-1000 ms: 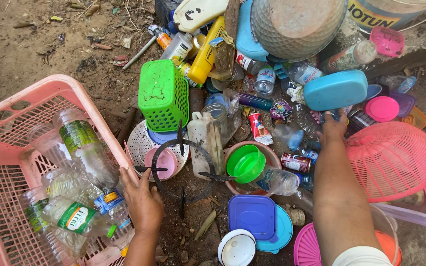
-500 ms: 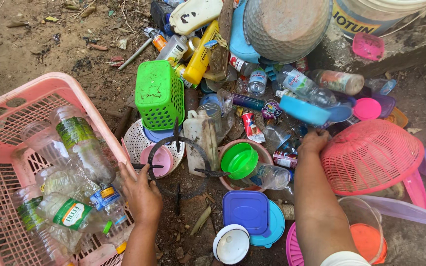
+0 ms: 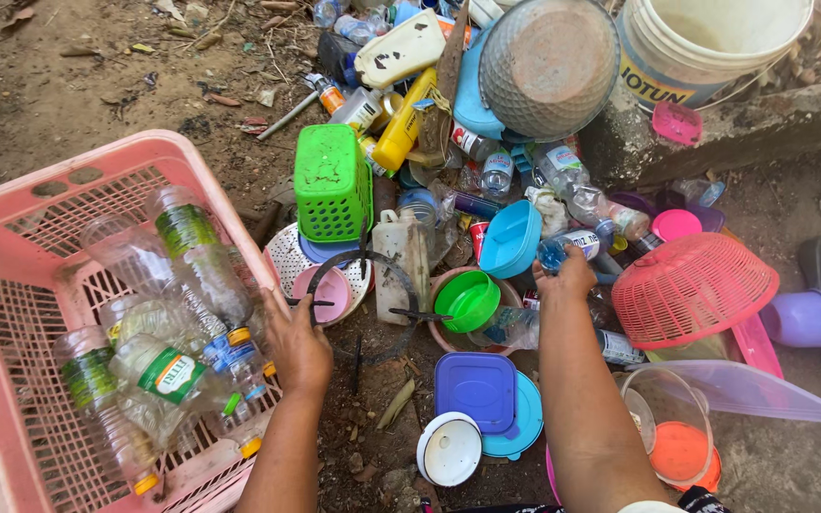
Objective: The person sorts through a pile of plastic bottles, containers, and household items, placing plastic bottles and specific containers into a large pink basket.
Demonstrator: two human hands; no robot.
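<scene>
The right hand (image 3: 567, 275) is curled shut around a small clear plastic bottle (image 3: 567, 245) with a blue label, lifting it just above the pile of bottles, lids and cans on the dirt. A blue bowl (image 3: 510, 239) leans just left of that hand, and an upside-down pink basket (image 3: 694, 290) sits close on its right. The left hand (image 3: 296, 342) lies open and flat on the rim of the big pink crate (image 3: 11, 313), which has clear bottles (image 3: 197, 256) inside, next to a black metal ring (image 3: 365, 306).
</scene>
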